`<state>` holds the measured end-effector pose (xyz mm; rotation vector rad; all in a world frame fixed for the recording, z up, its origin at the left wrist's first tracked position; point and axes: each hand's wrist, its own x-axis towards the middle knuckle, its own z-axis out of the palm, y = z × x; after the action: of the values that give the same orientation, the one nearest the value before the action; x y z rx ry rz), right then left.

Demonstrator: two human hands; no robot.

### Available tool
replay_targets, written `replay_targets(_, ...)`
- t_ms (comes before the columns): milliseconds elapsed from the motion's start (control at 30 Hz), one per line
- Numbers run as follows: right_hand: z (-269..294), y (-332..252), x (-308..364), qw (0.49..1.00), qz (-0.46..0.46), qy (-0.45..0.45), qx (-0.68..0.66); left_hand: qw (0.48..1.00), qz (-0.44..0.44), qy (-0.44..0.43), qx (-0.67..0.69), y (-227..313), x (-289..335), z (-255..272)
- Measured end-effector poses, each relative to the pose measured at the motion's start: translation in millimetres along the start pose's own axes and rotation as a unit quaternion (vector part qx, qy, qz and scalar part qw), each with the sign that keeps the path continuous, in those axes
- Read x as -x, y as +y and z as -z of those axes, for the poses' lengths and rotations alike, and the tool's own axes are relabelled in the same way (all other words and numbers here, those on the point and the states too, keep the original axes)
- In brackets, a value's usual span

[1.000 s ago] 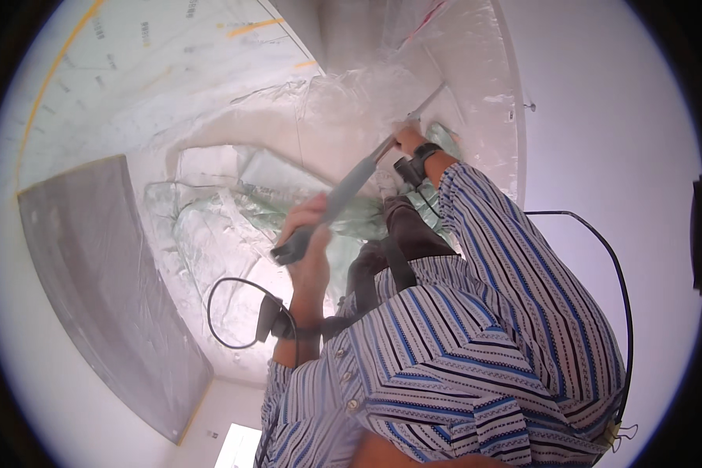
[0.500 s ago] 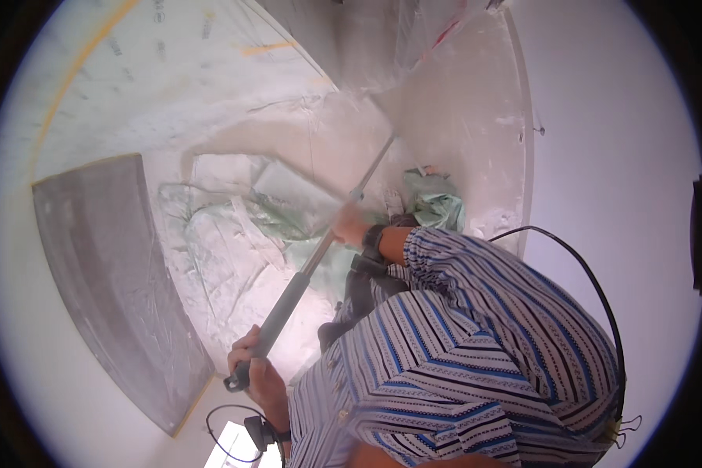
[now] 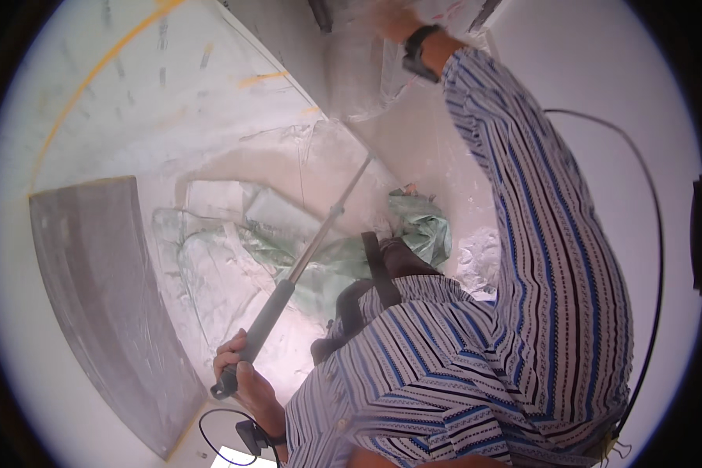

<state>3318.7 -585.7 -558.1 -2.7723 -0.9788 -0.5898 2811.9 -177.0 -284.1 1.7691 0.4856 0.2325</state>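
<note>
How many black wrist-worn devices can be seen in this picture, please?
2: the right wrist device, near the top edge; the left wrist device, near the bottom edge, below the pole. I see no others.

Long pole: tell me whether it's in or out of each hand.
The pole is in the left hand, closed around its dark handle, and out of the right hand, which is apart, near the top edge.

The blue-striped shirt [image 3: 554, 234] is worn with black wrist straps [image 3: 415, 53].
</note>
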Motion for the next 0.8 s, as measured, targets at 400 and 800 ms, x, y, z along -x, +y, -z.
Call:
replay_targets(400, 30, 68, 78, 0.997, 0.064, -0.005, -0.050, 0.999, -0.006, 0.010, 0.039, 1, 4, -12)
replay_targets(800, 82, -89, 199, 0.974, -0.089, -0.194, 0.078, 0.998, -0.035, -0.045, 0.016, 1, 2, -14)
